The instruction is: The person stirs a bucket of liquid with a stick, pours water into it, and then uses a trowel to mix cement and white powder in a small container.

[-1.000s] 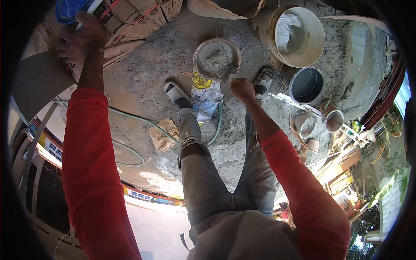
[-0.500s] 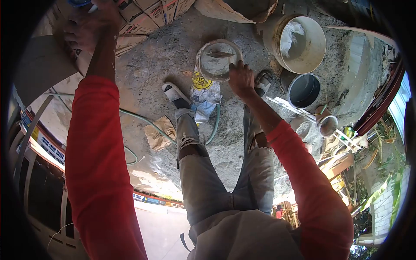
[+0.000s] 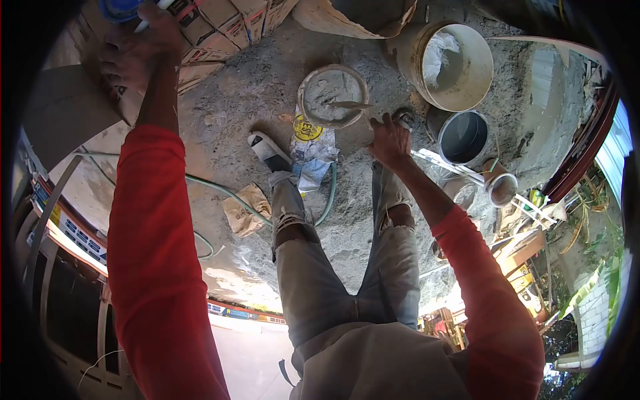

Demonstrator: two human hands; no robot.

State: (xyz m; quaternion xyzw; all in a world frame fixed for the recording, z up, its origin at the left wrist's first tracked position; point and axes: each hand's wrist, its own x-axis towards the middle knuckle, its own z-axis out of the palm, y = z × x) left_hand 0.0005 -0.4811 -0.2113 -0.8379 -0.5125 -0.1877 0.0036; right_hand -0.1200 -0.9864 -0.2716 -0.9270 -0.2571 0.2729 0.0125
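Observation:
My right hand [image 3: 390, 141] is closed round the handle end of a trowel [image 3: 352, 105]. The handle is mostly hidden by my fingers. The trowel's blade reaches over the right side of a round basin [image 3: 302, 110] that holds wet grey mortar [image 3: 333, 88]. At the upper left, my left hand [image 3: 143, 53] is raised, its fingers curled and its thumb against a white stick-like piece [image 3: 152, 16]. Beside that piece is a round blue object [image 3: 121, 7], cut off by the view's edge; its kind cannot be made out.
Stacked cardboard boxes [image 3: 223, 23] stand beyond my left hand. A large pale bucket [image 3: 432, 87] and a dark bucket [image 3: 465, 139] are at the right. A green hose [image 3: 220, 189], a brown paper bag [image 3: 247, 210] and a printed sack [image 3: 313, 150] lie near my feet.
My right hand has moved right and toward me from the basin's rim. The trowel has swung to the basin's right side with it. More of the blue object shows by my left hand.

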